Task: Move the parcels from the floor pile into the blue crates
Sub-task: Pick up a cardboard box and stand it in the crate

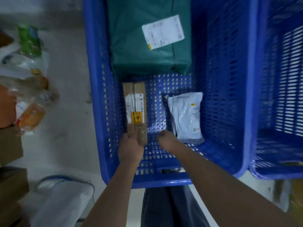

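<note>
Inside the blue crate [95, 89] we see the left hand [131, 149] gripping the near end of a narrow cardboard parcel [135, 108] lying along the crate's left wall. The right hand [167, 141], its fingers seemingly curled on nothing, sits just beside a white mailer [185, 115]. A green parcel [147, 38] fills the far end; a second crate [282, 95] adjoins the right wall.

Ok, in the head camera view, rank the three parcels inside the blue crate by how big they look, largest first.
1. Green parcel, clearly the largest, filling the crate's far end.
2. and 3. Brown cardboard box and white mailer bag look close in size; the box is longer, the bag wider, so I won't rank them.
</note>
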